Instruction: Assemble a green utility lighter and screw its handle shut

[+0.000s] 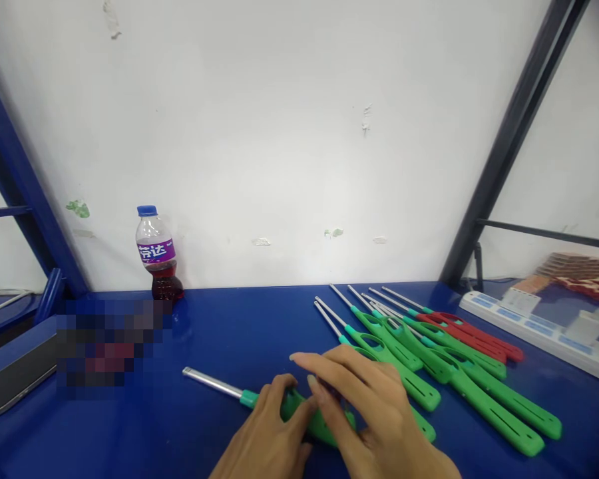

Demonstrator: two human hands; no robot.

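A green gas lighter with a long metal tube (pixel 214 382) lies low over the blue table, its tip pointing left. My left hand (pixel 267 432) is closed around its green handle, fingers curled near the trigger opening. Over the rear of that handle is my right hand (pixel 379 412), with index finger and thumb stretched out and apart. Its other fingers are partly hidden, and I cannot tell whether they touch the handle. Just right of my hands, several more green lighters (pixel 499 412) lie fanned out and overlapping, with red lighters (pixel 472 336) behind them.
A bottle of dark red drink (pixel 156 253) stands at the back left against the wall. A dark device (pixel 20 372) lies at the left, beside a blurred-out patch. A white power strip (pixel 544 336) with plugs runs along the right. Metal frame posts (pixel 504 146) rise at both sides.
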